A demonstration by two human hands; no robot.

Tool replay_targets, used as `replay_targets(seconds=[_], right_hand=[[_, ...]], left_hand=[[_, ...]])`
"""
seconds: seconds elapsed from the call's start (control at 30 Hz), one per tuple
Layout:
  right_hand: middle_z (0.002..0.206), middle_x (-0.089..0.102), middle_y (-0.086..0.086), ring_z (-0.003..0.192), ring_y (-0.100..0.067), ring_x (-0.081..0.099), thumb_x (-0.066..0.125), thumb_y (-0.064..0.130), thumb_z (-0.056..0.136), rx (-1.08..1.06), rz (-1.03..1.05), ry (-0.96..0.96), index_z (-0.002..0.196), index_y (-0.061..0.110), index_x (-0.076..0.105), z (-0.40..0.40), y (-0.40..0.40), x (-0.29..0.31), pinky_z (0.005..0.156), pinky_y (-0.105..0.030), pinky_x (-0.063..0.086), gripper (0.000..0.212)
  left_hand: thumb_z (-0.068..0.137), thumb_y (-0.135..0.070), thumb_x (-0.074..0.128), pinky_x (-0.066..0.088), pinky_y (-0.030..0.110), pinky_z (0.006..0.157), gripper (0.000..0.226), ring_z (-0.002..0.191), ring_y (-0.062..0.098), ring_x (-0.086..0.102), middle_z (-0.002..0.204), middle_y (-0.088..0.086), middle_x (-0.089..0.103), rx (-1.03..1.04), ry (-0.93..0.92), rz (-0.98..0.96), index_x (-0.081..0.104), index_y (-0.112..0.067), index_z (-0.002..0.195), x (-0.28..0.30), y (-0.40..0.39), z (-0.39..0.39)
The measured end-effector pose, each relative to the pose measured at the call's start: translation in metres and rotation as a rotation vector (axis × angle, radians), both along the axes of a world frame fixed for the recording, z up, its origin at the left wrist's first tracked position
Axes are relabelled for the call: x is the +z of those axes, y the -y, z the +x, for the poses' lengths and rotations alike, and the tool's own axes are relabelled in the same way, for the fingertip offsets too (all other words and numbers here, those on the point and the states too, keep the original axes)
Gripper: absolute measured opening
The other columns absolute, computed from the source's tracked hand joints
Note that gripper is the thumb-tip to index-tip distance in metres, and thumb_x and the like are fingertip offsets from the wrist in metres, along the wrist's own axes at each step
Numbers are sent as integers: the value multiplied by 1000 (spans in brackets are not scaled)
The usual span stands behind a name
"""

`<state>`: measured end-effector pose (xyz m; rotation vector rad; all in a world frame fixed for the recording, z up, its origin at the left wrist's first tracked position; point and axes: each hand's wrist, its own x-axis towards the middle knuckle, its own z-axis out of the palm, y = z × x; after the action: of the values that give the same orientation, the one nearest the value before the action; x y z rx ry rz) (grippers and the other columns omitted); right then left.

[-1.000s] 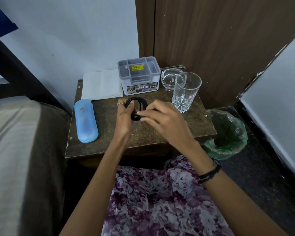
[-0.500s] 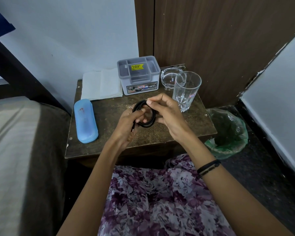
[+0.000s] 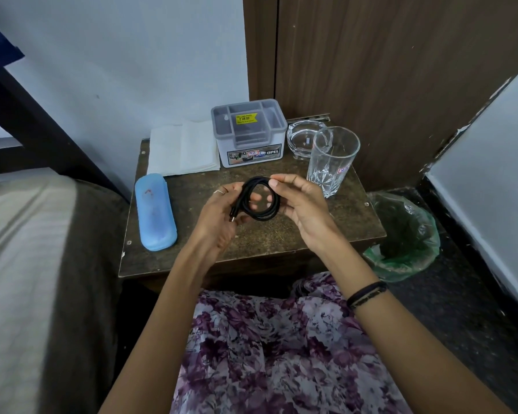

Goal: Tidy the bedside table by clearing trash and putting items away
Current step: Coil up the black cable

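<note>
Head view, sole view on record. Both of my hands are raised above the bedside table (image 3: pixel 335 231), holding a coiled black cable (image 3: pixel 260 198) between them. My left hand (image 3: pixel 219 218) grips the left side of the coil, fingers curled round the bundled loops, with one plug end (image 3: pixel 232 215) sticking down past the palm. A ring shows on one finger of that hand. My right hand (image 3: pixel 304 209) holds the right side of the coil: thumb pressed on the top of the loop, the other fingers curled behind and beneath it. The cable is off the table surface, over the middle of the tabletop.

Positions relative to the cable. Left of it, a blue case (image 3: pixel 155 212) lies flat near the table's left edge. Beyond it and to the left, a folded white napkin (image 3: pixel 182 149) lies at the back corner. Directly beyond it stands a grey compartment box (image 3: pixel 248 131) with a yellow price sticker; its contents cannot be made out. Beyond it and to the right, a glass ashtray (image 3: pixel 301 138) sits at the back, with a clear drinking glass (image 3: pixel 331 159) upright just in front of the ashtray. Whether the two touch cannot be determined. Further right, on the floor beside the table, stands a bin lined with a green bag (image 3: pixel 404 237). A dark band sits on my right wrist.
</note>
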<state>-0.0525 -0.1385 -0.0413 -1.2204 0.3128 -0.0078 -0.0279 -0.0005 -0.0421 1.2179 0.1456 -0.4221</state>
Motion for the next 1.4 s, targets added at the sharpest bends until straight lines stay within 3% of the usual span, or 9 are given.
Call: replay_targets(seconds=[0.23, 0.4, 0.57, 0.73, 1.1, 1.2, 1.27, 1.33, 1.4], right_hand=[[84, 68, -1, 75, -6, 63, 64, 11, 85, 36, -292, 94, 86, 16, 66, 0, 5, 0, 68, -19, 50, 5], [88, 69, 3, 85, -9, 64, 65, 19, 86, 111, -474, 172, 85, 24, 65, 0, 2, 2, 78, -24, 48, 5], [69, 64, 2, 55, -1, 60, 58, 18, 91, 28, -377, 191, 89, 17, 61, -2, -5, 13, 49, -15, 46, 3], [61, 62, -2, 45, -8, 58, 56, 23, 93, -50, -385, 186, 96, 14, 57, -5, -4, 9, 44, -19, 45, 10], [84, 68, -10, 69, -13, 63, 55, 12, 92, 47, -310, 105, 96, 5, 68, -10, -14, -1, 61, -21, 53, 15], [84, 72, 2, 79, -5, 66, 56, 30, 92, 53, -346, 81, 86, 22, 73, -13, -16, 1, 84, -33, 54, 19], [78, 70, 15, 80, 3, 65, 57, 45, 87, 85, -370, 71, 84, 31, 73, -17, -18, 5, 86, -26, 52, 21], [70, 66, 21, 70, 7, 62, 61, 40, 86, 145, -453, 79, 93, 29, 71, -19, -20, 8, 71, -10, 47, 17], [71, 69, 9, 64, -4, 63, 63, 27, 86, 143, -540, 69, 100, 21, 71, -18, -20, 10, 62, -14, 49, 16]], left_hand=[[95, -21, 45, 44, 28, 73, 20, 73, 11, 63, 74, -4, 70, -265, -70, 63, 63, -13, 100, 5, -14, -2], [91, -5, 50, 50, 21, 61, 15, 76, 14, 58, 80, 2, 61, -280, 42, 399, 50, -8, 106, 10, 0, 0], [92, -8, 45, 39, 32, 67, 15, 73, 18, 50, 77, 1, 53, -182, 333, 713, 50, -16, 80, -1, 7, -5], [90, -1, 47, 33, 18, 53, 32, 51, -1, 44, 53, -13, 53, -75, 506, 562, 51, -24, 68, 2, 5, -13], [91, -4, 46, 41, 16, 66, 16, 67, -11, 54, 78, -14, 60, 125, 548, 597, 57, -16, 93, 7, 7, -14], [92, -6, 46, 37, 10, 59, 10, 63, -7, 53, 73, -13, 56, 153, 583, 729, 52, -13, 90, 9, 7, -13], [93, -5, 44, 39, 9, 59, 8, 66, 1, 54, 76, -6, 57, 137, 640, 814, 51, -8, 94, 11, 8, -14], [94, -5, 40, 47, 23, 66, 9, 74, 17, 58, 84, 4, 61, 121, 669, 859, 48, -3, 97, 11, 8, -16], [94, -6, 40, 48, 40, 71, 6, 79, 25, 60, 85, 8, 61, 95, 661, 902, 46, -4, 95, 11, 10, -15]])
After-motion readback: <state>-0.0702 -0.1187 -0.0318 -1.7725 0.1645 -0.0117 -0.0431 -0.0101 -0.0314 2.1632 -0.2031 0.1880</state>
